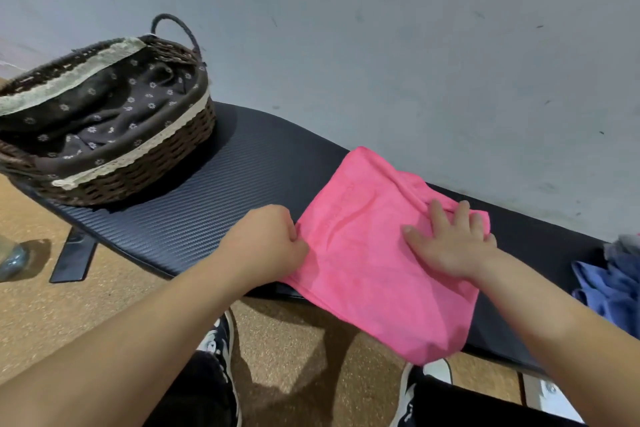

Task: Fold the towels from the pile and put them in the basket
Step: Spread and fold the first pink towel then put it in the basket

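Pinching the pink towel (367, 274), your left hand (266, 239) is sitting nearer the basket (138, 180) (upper left), right hand (450, 246) pressing flat.

Domestic room: lined wicker basket (138, 180), padded bench (242, 184).

Pink towel (377, 253), black ribbed bench (225, 191) — brown basket (138, 180), daisy-print lining, blue pile (609, 288).

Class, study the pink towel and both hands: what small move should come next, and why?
Probably the left hand folds the edge it pinches across the pink towel toward the right hand, which presses it flat; the towel overhangs the bench.
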A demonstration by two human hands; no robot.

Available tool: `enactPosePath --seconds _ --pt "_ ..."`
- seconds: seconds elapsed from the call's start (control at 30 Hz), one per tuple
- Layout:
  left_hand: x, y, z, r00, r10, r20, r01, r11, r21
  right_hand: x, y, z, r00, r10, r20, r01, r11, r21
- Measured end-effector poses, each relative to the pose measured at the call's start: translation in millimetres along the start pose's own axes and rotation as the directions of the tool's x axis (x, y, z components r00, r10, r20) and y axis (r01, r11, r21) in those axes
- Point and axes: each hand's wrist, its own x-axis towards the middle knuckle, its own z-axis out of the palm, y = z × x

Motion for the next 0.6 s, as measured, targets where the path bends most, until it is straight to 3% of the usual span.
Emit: enactPosePath --seconds 0.13,0.4,0.6 --pt "-0.6 2.4 -6.8 0.998 -0.032 -0.059 0.021 0.984 -0.179 -16.2 7.3 23.3 0.995 -0.020 -0.101 0.036 0.987 0.156" --pt "-3.8 -0.8 2.7 0.999 -0.019 -0.037 0.024 0.988 0.154 12.5 24.4 25.7 0.927 -0.017 -0.374 0.108 0.969 0.222" --pt "3.8 7.8 5.2 0.996 -0.073 0.048 0.071 0.996 0.056 39.0 35.0 4.1 0.854 0.014 -0.521 0.181 0.929 0.322"
